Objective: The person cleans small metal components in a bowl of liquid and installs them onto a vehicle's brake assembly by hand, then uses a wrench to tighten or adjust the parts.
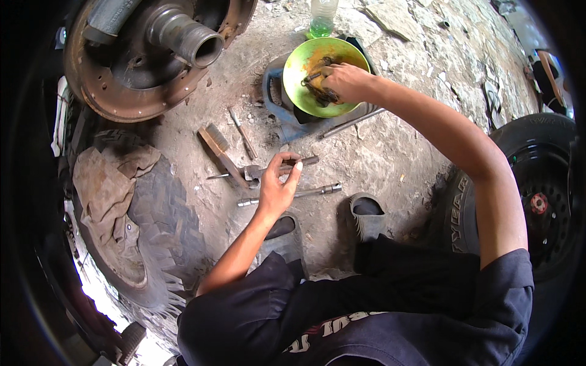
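Note:
My right hand reaches into a yellow-green bowl, its fingers curled down among dark, greasy metal parts. Which part they grip is hidden. Over the ground in front of my feet, my left hand has thumb and forefinger bent toward each other in a pinch. A dark rod-like piece shows just past the fingertips; whether it is held or lies behind them I cannot make out. Close to this hand are a hammer-like tool head and a long metal socket wrench.
A wire brush and a thin tool lie left of centre. The bowl rests by a blue frame; a clear bottle stands behind. A rusty wheel hub is upper left, a cloth-draped tyre left, a wheel right.

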A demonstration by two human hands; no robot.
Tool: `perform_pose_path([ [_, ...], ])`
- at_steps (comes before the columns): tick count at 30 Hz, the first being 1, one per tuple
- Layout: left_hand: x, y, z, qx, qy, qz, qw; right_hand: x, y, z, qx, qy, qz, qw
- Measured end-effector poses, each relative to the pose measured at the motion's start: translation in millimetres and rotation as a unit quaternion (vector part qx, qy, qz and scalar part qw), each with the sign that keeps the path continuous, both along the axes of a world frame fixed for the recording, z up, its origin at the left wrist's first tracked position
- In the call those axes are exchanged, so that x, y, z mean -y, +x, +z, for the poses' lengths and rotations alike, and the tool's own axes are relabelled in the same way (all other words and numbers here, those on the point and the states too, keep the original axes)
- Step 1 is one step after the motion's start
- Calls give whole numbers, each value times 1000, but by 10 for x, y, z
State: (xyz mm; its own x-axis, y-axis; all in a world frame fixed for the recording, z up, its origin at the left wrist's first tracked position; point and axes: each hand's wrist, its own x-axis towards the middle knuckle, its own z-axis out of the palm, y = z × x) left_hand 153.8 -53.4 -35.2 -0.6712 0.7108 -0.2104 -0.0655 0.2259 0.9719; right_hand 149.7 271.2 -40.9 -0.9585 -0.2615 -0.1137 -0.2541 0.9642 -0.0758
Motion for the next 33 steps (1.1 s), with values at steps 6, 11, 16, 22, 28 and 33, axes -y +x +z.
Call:
perform_pose_path([
  [6,-124,21,119,-11,-1,9,1000,76,-103,183,22,-137,-135,981],
  [11,-221,91,49,12,-4,8,1000,341,-184,0,41,-1,-134,990],
  [16,-220,-1,197,20,-3,13,1000,319,-158,99,74,-232,-240,940],
  [22,-251,-417,429,22,74,81,994,456,126,758,174,-524,-200,809],
  [28,-316,-392,777,108,135,100,980,751,237,1117,250,-610,-183,729],
  [33,-242,-368,810,78,156,117,978,863,225,1212,209,-596,-144,761],
])
